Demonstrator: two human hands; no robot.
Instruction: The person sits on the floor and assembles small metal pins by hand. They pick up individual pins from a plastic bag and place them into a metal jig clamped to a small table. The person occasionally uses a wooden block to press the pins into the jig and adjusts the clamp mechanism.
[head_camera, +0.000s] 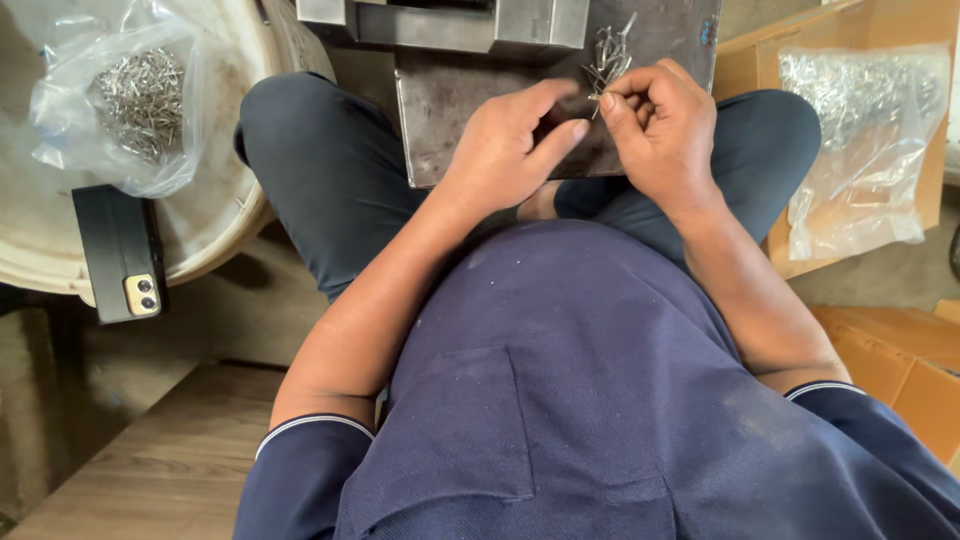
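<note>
Hands (590, 130) with pins (608, 58) over steel plate (450, 110)

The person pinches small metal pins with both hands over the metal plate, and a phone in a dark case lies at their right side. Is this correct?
Nearly. The head view shows the phone at the person's left side, not the right. The rest holds: the left hand and right hand pinch small metal pins over the metal plate.
</note>
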